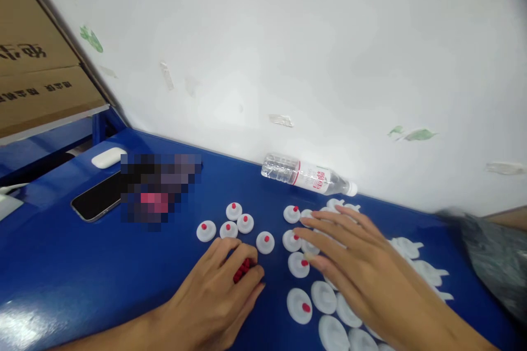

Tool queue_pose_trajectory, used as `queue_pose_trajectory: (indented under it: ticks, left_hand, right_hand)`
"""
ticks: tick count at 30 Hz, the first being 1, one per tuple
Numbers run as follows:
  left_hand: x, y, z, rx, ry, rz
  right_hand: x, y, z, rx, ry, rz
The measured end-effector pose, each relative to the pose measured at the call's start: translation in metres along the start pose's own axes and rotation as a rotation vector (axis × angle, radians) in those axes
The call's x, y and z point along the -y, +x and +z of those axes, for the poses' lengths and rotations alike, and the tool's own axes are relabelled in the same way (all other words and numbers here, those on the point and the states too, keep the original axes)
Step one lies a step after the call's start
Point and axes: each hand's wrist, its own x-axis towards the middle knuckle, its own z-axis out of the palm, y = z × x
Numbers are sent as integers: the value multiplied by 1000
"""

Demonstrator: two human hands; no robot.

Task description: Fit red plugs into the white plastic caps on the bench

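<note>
My left hand is curled round several small red caps that show between the fingers, low over the blue table. My right hand is stretched out, palm down, above a spread of white round plastic discs. Its fingertips are close to a white disc with a red cap; whether they touch it I cannot tell. More white discs with red tips, such as this one, lie just beyond my left hand. Near my right wrist, plain white discs have no red tip, and some are hidden under the hand.
A clear water bottle lies along the white wall. To the left are a phone, a white case and a pixelated patch. Cardboard boxes stand at the far left. A dark plastic bag sits at the right edge.
</note>
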Motion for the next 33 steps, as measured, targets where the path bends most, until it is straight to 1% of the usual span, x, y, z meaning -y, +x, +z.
queue_pose_trajectory:
  ticks: [3, 6, 9, 11, 13, 15, 17, 20, 22, 26, 29, 33]
  left_hand:
    - [2, -4, 2, 27, -33, 11]
    - [1, -4, -2, 23, -60, 28]
    - [-2, 0, -9, 5, -98, 20]
    - [-2, 1, -12, -17, -97, 30]
    - [-2, 2, -13, -54, -82, 49]
    - [0, 2, -11, -99, -48, 64]
    - [2, 1, -9, -150, -33, 93]
    - [3, 2, -6, -176, -86, 101]
    - [4, 2, -6, -172, -127, 70]
    - [4, 1, -8, -182, -189, 55]
    - [4, 1, -11, -161, -186, 46]
    - [5, 1, -11, -208, -172, 69]
  right_hand:
    - [-18, -5, -15, -26, -41, 45]
    - [-40, -15, -23, -11, -117, 70]
    - [-55, -23, -19, 15, -142, 63]
    - [-59, -27, -11, 78, -153, 82]
    - [-59, -28, -3, 163, -169, 112]
    - [-57, -28, 3, 219, -185, 139]
    - [-55, -28, 6, 236, -195, 159]
    - [-54, -29, 10, 239, -213, 176]
    - [-54, -30, 12, 230, -224, 177]
    - [-54, -30, 13, 192, -230, 151]
    - [-51, -26, 5, 125, -228, 158]
    - [-33, -17, -11, 50, -188, 255]
